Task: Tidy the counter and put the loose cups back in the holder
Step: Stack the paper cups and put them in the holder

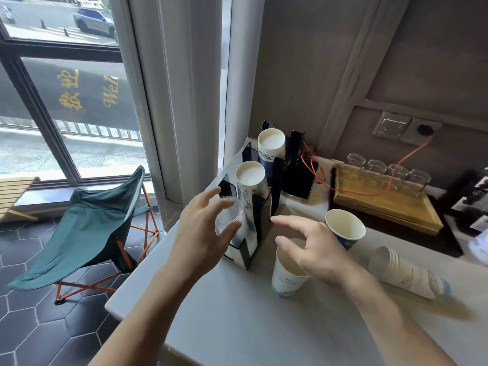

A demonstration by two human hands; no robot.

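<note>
A black slotted cup holder (pixel 266 207) stands at the counter's far left corner, with two stacks of white paper cups (pixel 250 173) in its rear slots. My left hand (pixel 200 233) holds a stack of clear plastic cups (pixel 229 216) at the holder's front slot, fingers curved round them. My right hand (pixel 314 247) hovers open, fingers spread, just above a loose paper cup (pixel 286 276) standing on the counter. A second loose paper cup (pixel 346 227) stands behind my right hand. A stack of paper cups (pixel 404 273) lies on its side at the right.
A wooden tray (pixel 383 204) with several upturned glasses sits at the back right, an orange cable across it. A phone (pixel 299 180) leans behind the holder. A dark appliance (pixel 472 196) is at the far right. The white counter's (pixel 237 313) left edge drops beside a green folding chair (pixel 89 228).
</note>
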